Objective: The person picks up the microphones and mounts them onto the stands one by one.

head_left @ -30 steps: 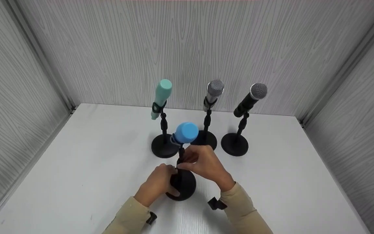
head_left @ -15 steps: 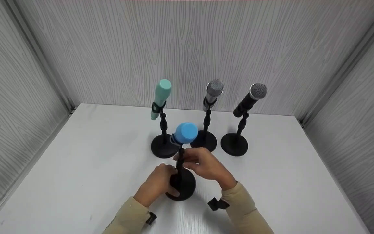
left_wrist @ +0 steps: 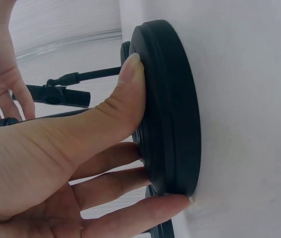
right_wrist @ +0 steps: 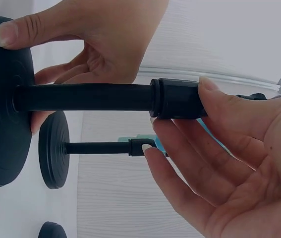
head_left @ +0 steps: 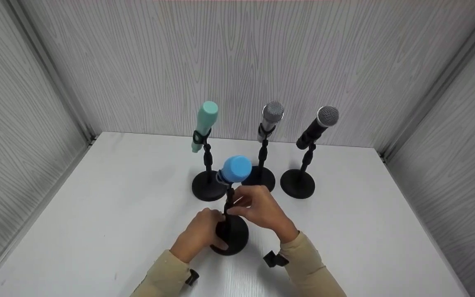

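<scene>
A black desktop microphone stand [head_left: 226, 225] with a round base stands near the middle front of the table, a blue-headed microphone [head_left: 237, 168] tilted in its clip. My left hand [head_left: 200, 233] grips the base [left_wrist: 172, 109]: in the left wrist view the thumb lies on its top and the fingers reach around the rim. My right hand [head_left: 260, 207] pinches the thick collar [right_wrist: 180, 98] on the stand's pole between thumb and fingers. The right wrist view shows the bare pole [right_wrist: 85, 97] running from base to collar.
Behind stand several more microphones on black stands: a mint green one [head_left: 207, 115] at left, a silver one [head_left: 273, 113] in the middle, a black one with a grey mesh head [head_left: 322, 121] at right. Wood-grain panels [head_left: 237, 62] enclose the white table [head_left: 138, 198].
Half a second ago my right thumb and fingers were looser and shifted on the collar; now they pinch it again. My left hand and the stand stay in place.
</scene>
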`<action>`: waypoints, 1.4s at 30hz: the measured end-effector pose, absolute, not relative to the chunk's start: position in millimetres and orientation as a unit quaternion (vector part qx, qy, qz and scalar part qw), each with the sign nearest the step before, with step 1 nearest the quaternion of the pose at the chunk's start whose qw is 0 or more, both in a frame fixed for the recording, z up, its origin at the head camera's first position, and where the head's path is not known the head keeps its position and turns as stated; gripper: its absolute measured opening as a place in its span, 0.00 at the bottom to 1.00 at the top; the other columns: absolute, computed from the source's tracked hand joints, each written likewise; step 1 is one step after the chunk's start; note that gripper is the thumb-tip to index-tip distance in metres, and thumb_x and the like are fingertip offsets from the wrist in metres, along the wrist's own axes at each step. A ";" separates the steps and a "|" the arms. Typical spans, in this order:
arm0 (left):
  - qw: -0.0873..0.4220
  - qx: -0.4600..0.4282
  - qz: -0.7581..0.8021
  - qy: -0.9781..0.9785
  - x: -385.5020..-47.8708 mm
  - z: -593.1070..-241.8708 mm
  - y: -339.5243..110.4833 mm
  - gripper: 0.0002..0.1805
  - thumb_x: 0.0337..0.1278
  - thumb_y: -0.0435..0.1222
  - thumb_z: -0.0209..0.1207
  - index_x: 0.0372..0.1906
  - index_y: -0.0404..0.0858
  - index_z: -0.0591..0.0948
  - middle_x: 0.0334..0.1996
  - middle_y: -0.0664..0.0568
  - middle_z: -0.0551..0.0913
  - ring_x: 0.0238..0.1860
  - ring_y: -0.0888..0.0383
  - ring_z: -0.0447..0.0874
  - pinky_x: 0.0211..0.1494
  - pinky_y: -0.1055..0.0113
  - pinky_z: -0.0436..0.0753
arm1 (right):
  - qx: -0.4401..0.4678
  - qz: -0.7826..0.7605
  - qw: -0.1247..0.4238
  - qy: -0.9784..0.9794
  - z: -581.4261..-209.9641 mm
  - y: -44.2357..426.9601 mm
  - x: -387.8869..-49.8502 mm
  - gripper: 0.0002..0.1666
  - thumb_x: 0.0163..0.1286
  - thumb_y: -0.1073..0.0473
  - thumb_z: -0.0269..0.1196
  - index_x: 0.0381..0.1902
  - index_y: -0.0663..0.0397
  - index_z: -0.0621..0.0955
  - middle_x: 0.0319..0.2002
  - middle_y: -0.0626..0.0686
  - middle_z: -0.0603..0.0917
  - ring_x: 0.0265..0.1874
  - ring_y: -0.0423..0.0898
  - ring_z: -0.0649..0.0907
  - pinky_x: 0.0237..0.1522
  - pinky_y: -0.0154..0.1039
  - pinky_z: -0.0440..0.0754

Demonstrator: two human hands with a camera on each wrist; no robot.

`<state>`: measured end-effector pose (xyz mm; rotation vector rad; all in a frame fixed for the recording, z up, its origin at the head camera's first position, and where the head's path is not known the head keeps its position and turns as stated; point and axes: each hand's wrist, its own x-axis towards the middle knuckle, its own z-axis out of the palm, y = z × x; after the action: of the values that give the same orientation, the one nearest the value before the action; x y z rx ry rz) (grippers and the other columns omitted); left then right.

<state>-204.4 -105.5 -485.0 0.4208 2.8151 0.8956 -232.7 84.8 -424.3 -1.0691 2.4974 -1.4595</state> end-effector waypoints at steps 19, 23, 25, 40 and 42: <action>0.073 0.142 0.305 0.939 -203.4 -483.8 -104.5 0.37 0.26 0.34 0.86 0.51 0.26 0.86 0.44 0.38 0.86 0.51 0.43 0.83 0.62 0.45 0.81 | -0.377 -0.453 0.059 0.806 -423.0 89.0 -234.4 0.14 0.66 0.72 0.68 0.49 0.62 0.86 0.45 0.57 0.91 0.47 0.51 0.91 0.51 0.39 0.88; 0.078 0.135 0.304 0.940 -203.4 -483.9 -103.2 0.38 0.26 0.34 0.86 0.52 0.26 0.85 0.46 0.37 0.86 0.53 0.43 0.83 0.64 0.46 0.81 | -0.373 -0.446 0.048 0.812 -423.6 89.8 -233.9 0.13 0.65 0.71 0.69 0.48 0.61 0.87 0.44 0.56 0.91 0.45 0.50 0.91 0.49 0.38 0.88; 0.079 0.132 0.305 0.940 -203.3 -483.7 -102.3 0.38 0.27 0.34 0.86 0.52 0.25 0.85 0.47 0.37 0.86 0.53 0.42 0.83 0.64 0.46 0.81 | -0.369 -0.444 0.044 0.815 -423.6 90.0 -233.5 0.12 0.65 0.70 0.70 0.47 0.61 0.87 0.43 0.56 0.91 0.44 0.50 0.91 0.48 0.37 0.88; 0.077 0.141 0.292 0.943 -203.2 -483.7 -104.3 0.33 0.27 0.34 0.86 0.47 0.28 0.86 0.43 0.40 0.87 0.51 0.43 0.83 0.63 0.46 0.81 | -0.396 -0.448 0.081 0.798 -426.4 89.1 -234.7 0.18 0.69 0.72 0.65 0.57 0.62 0.83 0.55 0.57 0.88 0.57 0.52 0.87 0.59 0.44 0.85; 0.079 0.141 0.294 0.942 -202.8 -482.8 -104.6 0.33 0.27 0.34 0.86 0.47 0.28 0.87 0.43 0.40 0.87 0.52 0.42 0.83 0.63 0.45 0.81 | -0.407 -0.448 0.082 0.791 -426.1 89.3 -234.7 0.18 0.69 0.73 0.64 0.56 0.64 0.83 0.55 0.58 0.88 0.57 0.52 0.87 0.60 0.44 0.85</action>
<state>-202.8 -104.6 -482.8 0.4230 2.8180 0.8804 -234.7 89.3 -426.1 -1.2172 2.3649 -1.3392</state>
